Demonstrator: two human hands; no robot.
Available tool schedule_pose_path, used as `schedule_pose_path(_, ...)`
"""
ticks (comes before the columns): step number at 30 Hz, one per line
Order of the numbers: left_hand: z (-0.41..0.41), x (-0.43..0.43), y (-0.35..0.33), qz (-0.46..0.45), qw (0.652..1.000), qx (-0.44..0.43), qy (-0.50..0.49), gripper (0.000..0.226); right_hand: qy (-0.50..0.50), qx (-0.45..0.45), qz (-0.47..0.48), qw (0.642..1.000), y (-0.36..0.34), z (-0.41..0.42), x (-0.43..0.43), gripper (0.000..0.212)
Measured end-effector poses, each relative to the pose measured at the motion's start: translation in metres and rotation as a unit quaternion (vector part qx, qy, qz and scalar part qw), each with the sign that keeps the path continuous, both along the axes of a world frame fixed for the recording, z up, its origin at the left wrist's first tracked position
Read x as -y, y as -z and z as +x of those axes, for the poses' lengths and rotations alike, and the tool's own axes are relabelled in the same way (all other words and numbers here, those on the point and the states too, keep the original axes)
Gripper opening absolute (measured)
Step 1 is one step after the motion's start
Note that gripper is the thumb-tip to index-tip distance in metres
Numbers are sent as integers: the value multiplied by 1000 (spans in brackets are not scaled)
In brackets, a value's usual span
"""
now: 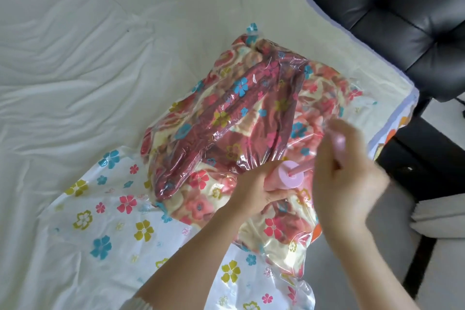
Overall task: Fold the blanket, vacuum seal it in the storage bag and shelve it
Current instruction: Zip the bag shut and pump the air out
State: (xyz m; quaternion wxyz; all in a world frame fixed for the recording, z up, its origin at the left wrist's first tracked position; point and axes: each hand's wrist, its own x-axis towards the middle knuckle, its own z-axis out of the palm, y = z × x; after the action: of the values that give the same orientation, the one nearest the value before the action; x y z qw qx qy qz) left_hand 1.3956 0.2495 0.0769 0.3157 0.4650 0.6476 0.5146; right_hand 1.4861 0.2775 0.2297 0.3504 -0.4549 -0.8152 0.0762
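One storage bag (105,209); one folded blanket (226,118) inside it; one pink hand pump (289,178); two hands, left hand (254,196) and right hand (344,184); one bed sheet (75,58); one black chair (402,20).

The clear bag (105,211) is printed with blue, pink and yellow flowers. Inside, the blanket (234,118) shows red, pink and cream blooms. The pump (289,176) is pale pink, the bed (75,58) white, the couch (392,7) black.

I see a bed (75,45) under a wrinkled white sheet (63,88). Directly on it lies the clear flower-printed storage bag (105,209), the folded blanket (239,113) inside; its empty end lies flat on the sheet.
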Motion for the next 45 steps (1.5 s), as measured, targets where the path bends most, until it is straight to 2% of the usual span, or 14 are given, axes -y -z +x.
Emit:
schedule_pose_path(2,2,1,6,-1,1000,-3,-17,45,-35,102,-57,993,37,-8,6,25)
schedule_pose_path(4,2,0,5,4,1000,5,-15,37,-34,139,-24,989,21,0,-6,21)
schedule_pose_path(9,5,1,1,9,1000,5,-4,46,6,-45,56,997,-41,20,-6,17)
schedule_pose_path(12,7,0,4,-5,1000,-18,7,34,-38,87,-36,995,19,9,4,18)
schedule_pose_path(14,8,1,1,7,1000,-27,6,28,-32,147,-23,988,26,13,-6,20)
schedule_pose_path(20,9,-2,0,2,1000,-3,13,47,20,-63,53,996,-38,24,-11,21)
schedule_pose_path(24,10,-1,-3,2,1000,-20,11,34,-20,74,-29,997,39,10,-1,25)
schedule_pose_path(26,8,-1,-2,10,1000,-20,1,29,-24,104,-21,994,21,12,-5,22)
schedule_pose_path(31,6,-1,1,20,1000,-21,12,49,34,-81,71,994,-45,29,-8,18)
schedule_pose_path(36,12,-1,5,13,1000,-26,10,55,-58,229,-39,971,33,19,-6,44)
schedule_pose_path(39,8,0,4,23,1000,-4,9,52,-20,140,25,990,-14,28,-11,17)
schedule_pose_path(41,7,1,6,17,1000,-4,15,52,0,66,87,994,-34,36,-2,18)
schedule_pose_path(43,10,2,10,11,1000,-7,14,50,31,13,60,998,-21,37,2,24)
schedule_pose_path(45,13,1,9,8,1000,-24,12,48,29,96,-30,994,18,25,5,28)
